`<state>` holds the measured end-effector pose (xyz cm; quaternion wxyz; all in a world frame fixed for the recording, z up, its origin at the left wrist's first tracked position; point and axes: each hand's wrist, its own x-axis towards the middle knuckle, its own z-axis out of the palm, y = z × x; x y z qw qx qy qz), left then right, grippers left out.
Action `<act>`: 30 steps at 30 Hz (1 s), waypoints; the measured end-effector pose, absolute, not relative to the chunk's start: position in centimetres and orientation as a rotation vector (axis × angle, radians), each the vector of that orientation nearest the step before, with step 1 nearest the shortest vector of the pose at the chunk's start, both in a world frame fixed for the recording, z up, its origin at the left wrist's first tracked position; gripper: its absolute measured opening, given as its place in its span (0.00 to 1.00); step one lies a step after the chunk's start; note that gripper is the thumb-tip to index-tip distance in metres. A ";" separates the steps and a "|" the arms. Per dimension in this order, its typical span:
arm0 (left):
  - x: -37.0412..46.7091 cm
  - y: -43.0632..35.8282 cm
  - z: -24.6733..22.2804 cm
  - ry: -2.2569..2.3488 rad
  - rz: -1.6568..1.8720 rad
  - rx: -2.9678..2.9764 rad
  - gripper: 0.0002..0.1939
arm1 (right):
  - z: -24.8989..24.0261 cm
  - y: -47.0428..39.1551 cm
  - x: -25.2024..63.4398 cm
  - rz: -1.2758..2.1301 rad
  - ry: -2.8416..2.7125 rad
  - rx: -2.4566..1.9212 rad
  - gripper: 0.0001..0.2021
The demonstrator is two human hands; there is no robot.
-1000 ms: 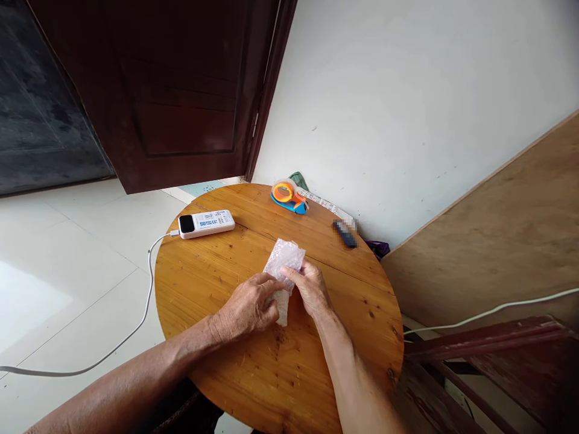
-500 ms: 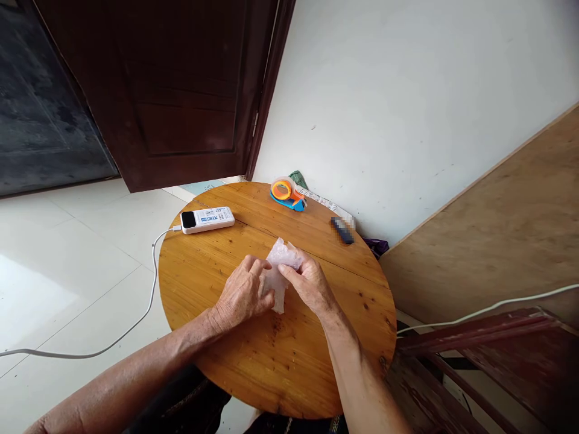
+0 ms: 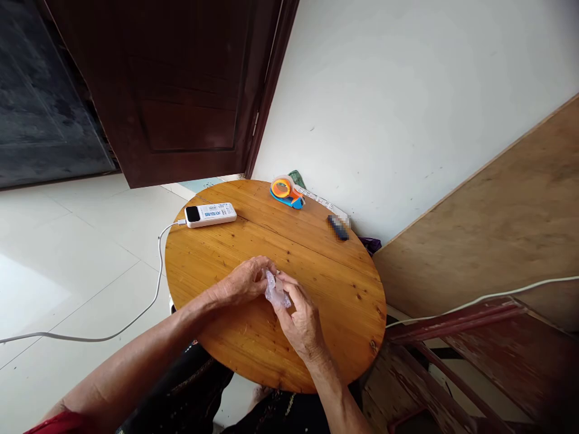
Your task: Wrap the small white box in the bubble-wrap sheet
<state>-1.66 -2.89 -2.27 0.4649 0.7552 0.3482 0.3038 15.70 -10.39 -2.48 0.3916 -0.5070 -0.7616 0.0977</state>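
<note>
Onlooker's view, near side first. Red cloth sleeve (image 3: pixel 66 425): just a corner, cut off at lower left. Black patterned trousers (image 3: pixel 181 401): mostly hidden under arm and tabletop.

Right hand (image 3: pixel 300 318): thumb and fingers pinching a crumpled, translucent, whitish-lilac sheet of plastic film (image 3: pixel 277 293). Left hand (image 3: pixel 246 279): fingers curled and bunched at the film's upper left edge; tips tucked out of sight, so I can't tell if it grips. Film sits between the two hands, above the round, varnished, orange-brown wooden table (image 3: pixel 335 289). Fingers cover a good part of it; can't tell how it's folded.

Dark red wooden furniture frame (image 3: pixel 488 340) at lower right, cut off, type unclear.

Farther along the tabletop: white oblong plastic device with a black screen (image 3: pixel 212 214), label too small to read. White cable (image 3: pixel 160 265) meets its left end, runs out of view at left. Dark oblong object (image 3: pixel 337 228) near the right-hand far edge, partly pixelated, can't identify. Orange-and-blue plastic tape dispenser (image 3: pixel 288 193) at the far edge; green item (image 3: pixel 297 178) behind, mostly hidden.

Back: white wall (image 3: pixel 384 90), dark red panelled door (image 3: pixel 185 108) cut off at top.
</note>
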 end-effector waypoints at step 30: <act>-1.4 -0.1 -2.3 0.826 0.578 1.681 0.30 | -3.1 -3.2 17.6 1.024 -1.151 -1.243 0.24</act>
